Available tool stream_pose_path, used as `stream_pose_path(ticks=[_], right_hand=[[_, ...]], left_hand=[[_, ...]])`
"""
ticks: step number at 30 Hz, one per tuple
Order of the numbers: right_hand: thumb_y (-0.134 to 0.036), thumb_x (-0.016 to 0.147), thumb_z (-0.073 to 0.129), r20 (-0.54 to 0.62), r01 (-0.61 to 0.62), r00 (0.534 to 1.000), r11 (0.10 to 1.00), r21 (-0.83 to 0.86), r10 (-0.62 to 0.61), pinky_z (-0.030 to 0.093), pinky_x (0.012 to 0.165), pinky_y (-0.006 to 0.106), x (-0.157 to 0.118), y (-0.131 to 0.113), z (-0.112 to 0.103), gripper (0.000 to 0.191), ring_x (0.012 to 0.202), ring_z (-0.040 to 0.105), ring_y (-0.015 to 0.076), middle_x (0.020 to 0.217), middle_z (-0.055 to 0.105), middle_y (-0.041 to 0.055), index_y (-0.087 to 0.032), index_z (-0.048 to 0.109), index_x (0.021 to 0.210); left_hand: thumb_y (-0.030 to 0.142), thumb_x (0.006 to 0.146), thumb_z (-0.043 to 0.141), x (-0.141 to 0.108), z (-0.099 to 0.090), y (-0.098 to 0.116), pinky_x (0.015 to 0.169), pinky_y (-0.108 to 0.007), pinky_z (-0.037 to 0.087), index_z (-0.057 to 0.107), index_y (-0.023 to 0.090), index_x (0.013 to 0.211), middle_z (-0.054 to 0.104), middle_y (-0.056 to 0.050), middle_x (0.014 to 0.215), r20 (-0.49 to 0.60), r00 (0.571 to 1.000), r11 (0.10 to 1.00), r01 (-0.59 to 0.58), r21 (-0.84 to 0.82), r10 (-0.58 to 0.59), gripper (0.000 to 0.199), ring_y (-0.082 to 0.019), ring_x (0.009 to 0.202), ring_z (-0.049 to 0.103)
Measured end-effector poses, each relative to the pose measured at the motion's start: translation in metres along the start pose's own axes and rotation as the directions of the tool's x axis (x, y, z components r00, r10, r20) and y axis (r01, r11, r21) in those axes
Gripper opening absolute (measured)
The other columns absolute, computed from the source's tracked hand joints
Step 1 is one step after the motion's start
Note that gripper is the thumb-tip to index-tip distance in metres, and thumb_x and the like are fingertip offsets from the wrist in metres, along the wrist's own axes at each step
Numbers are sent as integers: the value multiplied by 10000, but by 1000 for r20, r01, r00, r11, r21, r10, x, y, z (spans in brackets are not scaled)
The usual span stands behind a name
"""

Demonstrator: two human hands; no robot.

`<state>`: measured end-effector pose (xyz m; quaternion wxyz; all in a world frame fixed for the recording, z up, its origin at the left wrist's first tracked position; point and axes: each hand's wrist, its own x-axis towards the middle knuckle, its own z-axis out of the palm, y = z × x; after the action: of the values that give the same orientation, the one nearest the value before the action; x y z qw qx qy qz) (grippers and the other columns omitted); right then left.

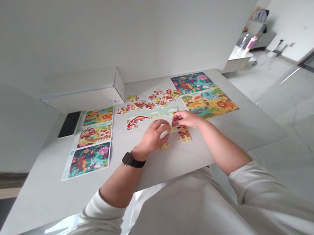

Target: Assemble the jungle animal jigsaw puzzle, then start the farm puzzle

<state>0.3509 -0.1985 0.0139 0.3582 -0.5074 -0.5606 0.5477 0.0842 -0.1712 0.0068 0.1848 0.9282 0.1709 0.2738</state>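
My left hand [155,135], with a black watch [133,160] on its wrist, is curled with thumb and index finger closed at a small jigsaw puzzle piece [173,129]. From the other side my right hand [186,119] pinches at the same piece; the fingertips hide part of it. Just right of it lies a joined brown-and-orange puzzle section [184,134]. A loose puzzle piece [165,146] shows below my left hand. Beyond both hands runs an assembled puzzle strip [153,115] with a red barn at its left end.
Several loose puzzle pieces [147,102] are scattered behind the strip. Two finished-looking pictures, a dark one [192,82] and a yellow one [210,102], lie right. A printed picture sheet [93,135], a dark phone [69,124] and a white box [82,98] are left on the table [140,176].
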Motion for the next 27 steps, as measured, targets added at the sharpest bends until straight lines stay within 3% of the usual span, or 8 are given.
stream_pose_path(ticks=[7, 14, 20, 27], right_hand=[[-480, 753, 943, 42, 10, 999, 1000, -27, -8, 542, 706, 286, -1, 2, 0, 358, 769, 689, 177, 854, 786, 15, -210, 759, 900], [-605, 886, 853, -161, -40, 987, 984, -174, 11, 456, 615, 269, -7, 1, -19, 410, 739, 646, 172, 975, 782, 46, -234, 774, 1040], [-607, 871, 871, -84, -53, 996, 978, -202, 37, 474, 612, 277, -5, 6, -16, 418, 696, 665, 171, 914, 796, 24, -239, 762, 1035], [-628, 869, 879, -10, -86, 996, 950, -300, 87, 488, 599, 294, -3, 9, -14, 400, 692, 675, 200, 822, 783, 26, -248, 791, 960]], left_hand=[[192, 1017, 673, -2, 3, 2, 1151, -485, 554, 738, 254, 1318, 673, -140, 1415, 60, 998, 1000, 10, 16, -11, 314, -296, 1295, 657], [185, 1001, 667, -3, 13, 11, 1140, -425, 563, 811, 277, 1272, 703, -115, 1407, 249, 968, 990, -3, -144, 40, 320, -277, 1271, 687], [252, 987, 714, -2, 16, 12, 1156, -483, 519, 830, 321, 1310, 723, -108, 1342, 340, 940, 994, 4, -112, 35, 350, -299, 1209, 692], [263, 987, 703, -1, 15, 11, 1150, -508, 480, 853, 332, 1273, 722, -111, 1308, 370, 928, 997, -22, -71, 47, 330, -309, 1192, 664]])
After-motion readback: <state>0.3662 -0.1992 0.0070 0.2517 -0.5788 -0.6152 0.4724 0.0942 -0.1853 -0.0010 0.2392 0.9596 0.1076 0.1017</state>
